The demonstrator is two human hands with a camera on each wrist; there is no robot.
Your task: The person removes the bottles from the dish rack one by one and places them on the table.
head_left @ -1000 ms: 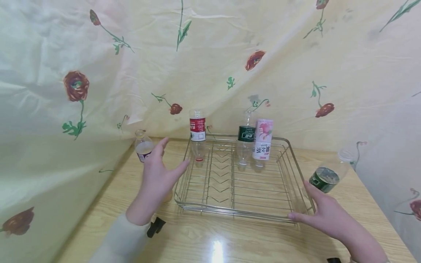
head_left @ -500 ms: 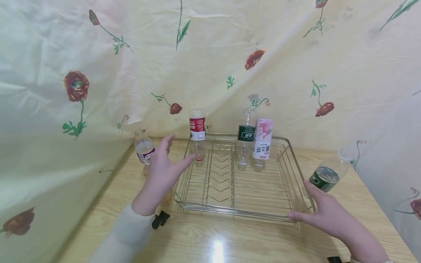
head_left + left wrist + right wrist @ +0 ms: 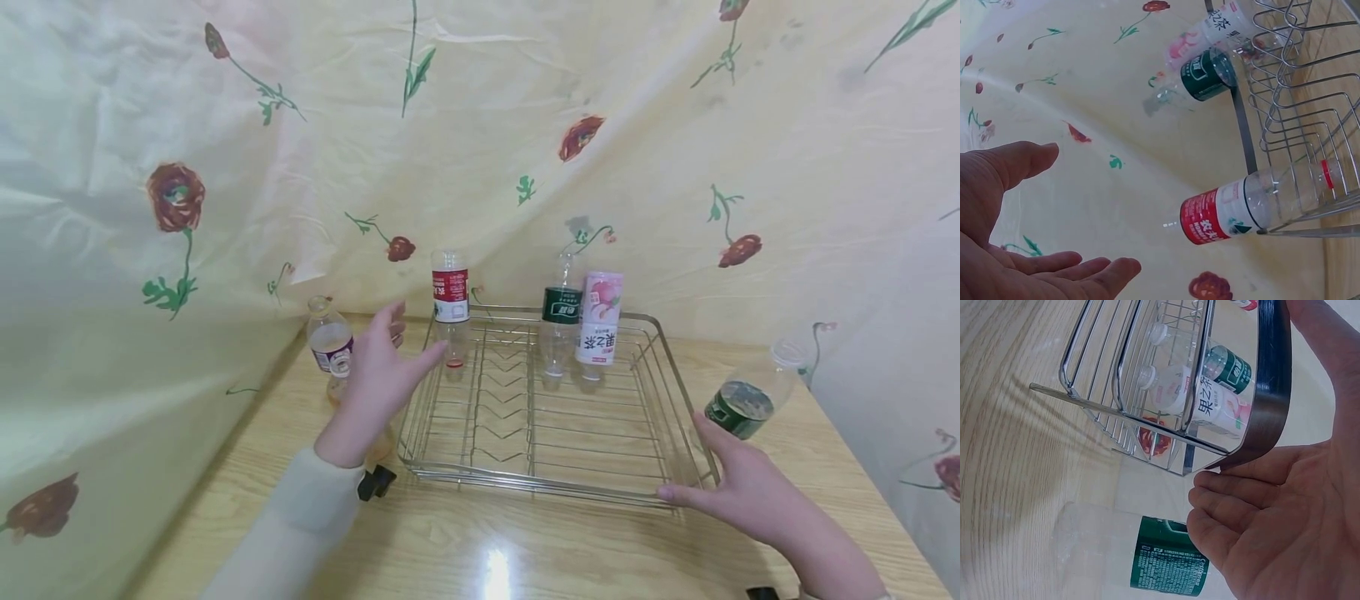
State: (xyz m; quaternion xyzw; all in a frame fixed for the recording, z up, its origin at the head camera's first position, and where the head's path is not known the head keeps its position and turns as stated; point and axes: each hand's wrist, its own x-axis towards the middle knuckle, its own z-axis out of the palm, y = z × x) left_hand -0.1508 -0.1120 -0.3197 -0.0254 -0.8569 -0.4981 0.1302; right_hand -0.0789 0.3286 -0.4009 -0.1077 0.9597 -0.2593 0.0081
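Observation:
My left hand (image 3: 378, 375) is raised at the left side of a wire dish rack (image 3: 525, 482), thumb and fingers spread apart with nothing between them. In the head view the thumb tip overlaps an upside-down clear bottle with a red and white label (image 3: 450, 287); the left wrist view has a gap between that bottle and the hand (image 3: 1029, 231). At the front right corner of the rack, my right hand (image 3: 742, 483) holds the metal rim between thumb and fingers. A bottle with a green label (image 3: 562, 306) and a pink-and-white labelled bottle (image 3: 600, 317) stand upside down at the back.
Right of the rack, a green-labelled bottle (image 3: 742, 404) stands on the wooden table (image 3: 435, 550). On the left stands a bottle with a purple label (image 3: 328, 337); an amber-tinted bottle (image 3: 338, 385) is partly hidden behind my left forearm. A flowered cloth (image 3: 480, 167) hangs behind.
My left hand has moved right and slightly forward, closer to the red-labelled bottle, uncovering more of the bottles at the left. The right hand and the rack stay put.

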